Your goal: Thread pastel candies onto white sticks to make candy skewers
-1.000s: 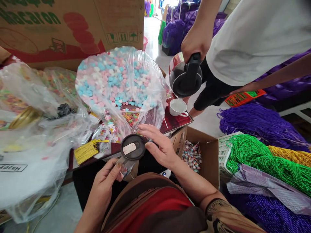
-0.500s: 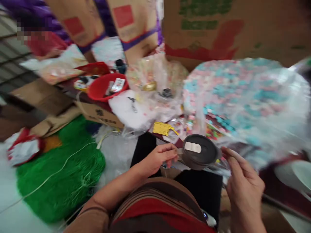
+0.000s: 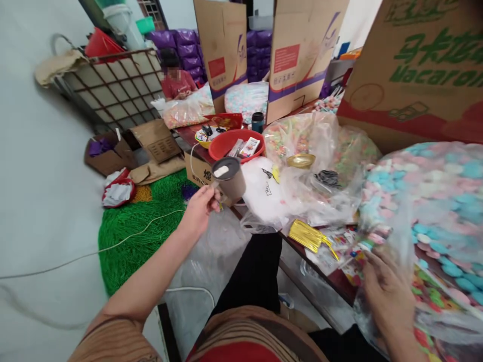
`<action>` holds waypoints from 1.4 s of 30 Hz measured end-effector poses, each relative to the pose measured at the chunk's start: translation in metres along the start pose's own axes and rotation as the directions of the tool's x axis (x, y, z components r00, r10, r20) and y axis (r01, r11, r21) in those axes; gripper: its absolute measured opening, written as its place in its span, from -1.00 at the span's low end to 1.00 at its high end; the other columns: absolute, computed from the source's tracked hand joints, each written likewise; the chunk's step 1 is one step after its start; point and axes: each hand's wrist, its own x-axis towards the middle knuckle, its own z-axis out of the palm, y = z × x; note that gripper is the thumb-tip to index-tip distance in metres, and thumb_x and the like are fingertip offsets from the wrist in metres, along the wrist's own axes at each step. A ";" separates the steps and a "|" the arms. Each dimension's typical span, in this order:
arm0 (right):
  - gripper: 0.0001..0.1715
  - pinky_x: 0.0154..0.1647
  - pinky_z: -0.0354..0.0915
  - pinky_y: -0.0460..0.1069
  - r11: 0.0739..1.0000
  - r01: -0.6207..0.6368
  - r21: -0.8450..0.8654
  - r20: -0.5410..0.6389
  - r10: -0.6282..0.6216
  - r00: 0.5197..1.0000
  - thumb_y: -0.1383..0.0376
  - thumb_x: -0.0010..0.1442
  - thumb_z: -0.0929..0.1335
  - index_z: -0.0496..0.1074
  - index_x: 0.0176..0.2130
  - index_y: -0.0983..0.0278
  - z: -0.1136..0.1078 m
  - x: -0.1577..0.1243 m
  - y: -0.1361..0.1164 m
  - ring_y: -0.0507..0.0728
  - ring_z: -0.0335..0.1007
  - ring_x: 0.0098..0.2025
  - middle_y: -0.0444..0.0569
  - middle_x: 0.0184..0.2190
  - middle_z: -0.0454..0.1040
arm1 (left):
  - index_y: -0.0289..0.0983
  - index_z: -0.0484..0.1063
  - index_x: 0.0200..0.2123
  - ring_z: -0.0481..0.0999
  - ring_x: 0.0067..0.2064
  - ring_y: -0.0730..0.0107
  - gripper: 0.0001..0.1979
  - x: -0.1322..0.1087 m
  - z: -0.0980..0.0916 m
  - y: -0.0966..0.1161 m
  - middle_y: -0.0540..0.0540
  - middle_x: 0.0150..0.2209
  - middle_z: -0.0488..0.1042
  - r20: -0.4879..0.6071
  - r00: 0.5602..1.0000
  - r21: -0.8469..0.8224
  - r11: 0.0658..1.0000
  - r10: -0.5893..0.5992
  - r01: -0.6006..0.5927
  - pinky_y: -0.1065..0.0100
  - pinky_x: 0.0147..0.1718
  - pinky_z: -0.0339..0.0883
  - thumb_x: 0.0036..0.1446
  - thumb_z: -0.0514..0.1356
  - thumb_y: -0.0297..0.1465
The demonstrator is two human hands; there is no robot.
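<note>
My left hand [image 3: 199,211] is raised out to the left, pinched on the handle of a dark scoop cup [image 3: 229,178] with a pale strip on its top. My right hand [image 3: 388,294] is low at the right, its fingers curled on the clear plastic of a big bag of pink, blue and white candies [image 3: 433,201]. Small packets of coloured candy [image 3: 341,251] and a bundle of gold twist ties [image 3: 307,236] lie on the dark red table edge [image 3: 302,254] between my hands.
Along the table stand more clear candy bags [image 3: 305,146], a white bag [image 3: 264,193], a red basin [image 3: 232,143] and cardboard boxes [image 3: 418,75]. Green bead strings [image 3: 139,221] lie heaped on the floor. A seated person [image 3: 175,80] works at the far end by a wire rack [image 3: 113,90].
My head has swung left, bringing the floor and the far table into sight. My left hand has lifted the scoop cup up and out to the left; my right hand has dropped onto the candy bag.
</note>
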 end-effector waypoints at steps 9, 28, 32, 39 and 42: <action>-0.69 0.21 0.48 0.23 0.946 0.248 0.209 0.041 -0.261 0.964 0.28 0.39 0.30 0.57 0.02 0.20 0.020 0.076 -0.109 0.26 0.59 0.12 0.10 0.05 0.64 | -0.26 0.32 -0.45 0.19 -0.64 0.62 -0.78 0.110 -0.062 0.000 0.10 -0.54 0.31 -0.452 0.882 0.105 0.989 0.137 -0.099 0.55 -0.67 0.20 0.29 0.08 -0.50; -0.39 0.37 0.08 0.45 0.913 0.403 0.061 0.456 -0.385 0.803 0.10 0.46 0.17 0.44 0.25 0.38 0.227 0.163 -0.221 0.45 0.20 0.41 0.30 0.34 0.38 | -0.24 0.28 -0.47 0.16 -0.65 0.61 -0.77 0.254 -0.136 0.016 0.12 -0.54 0.27 -0.686 0.712 0.150 0.987 0.151 -0.065 0.54 -0.65 0.11 0.28 0.09 -0.43; -0.44 0.36 0.11 0.44 0.916 0.401 0.033 0.405 -0.379 0.832 0.14 0.45 0.16 0.47 0.23 0.33 0.234 0.168 -0.209 0.43 0.24 0.38 0.25 0.31 0.42 | -0.24 0.27 -0.50 0.16 -0.66 0.60 -0.78 0.276 -0.145 0.021 0.11 -0.57 0.27 -0.690 0.715 0.106 0.993 0.113 -0.054 0.54 -0.66 0.13 0.22 0.13 -0.43; -0.43 0.37 0.12 0.41 0.895 0.445 -0.034 0.400 -0.396 0.827 0.18 0.47 0.13 0.47 0.22 0.35 0.236 0.162 -0.206 0.41 0.25 0.37 0.24 0.29 0.45 | -0.25 0.27 -0.48 0.13 -0.66 0.62 -0.77 0.309 -0.159 0.019 0.12 -0.58 0.25 -0.693 0.718 0.053 0.998 0.063 -0.036 0.57 -0.65 0.13 0.25 0.13 -0.42; -0.45 0.37 0.12 0.40 0.895 0.444 -0.048 0.395 -0.391 0.831 0.18 0.46 0.14 0.48 0.21 0.31 0.238 0.162 -0.203 0.39 0.25 0.37 0.20 0.28 0.46 | -0.25 0.27 -0.49 0.14 -0.66 0.62 -0.77 0.320 -0.162 0.014 0.12 -0.57 0.25 -0.690 0.722 0.042 0.998 0.056 -0.038 0.56 -0.65 0.14 0.24 0.15 -0.41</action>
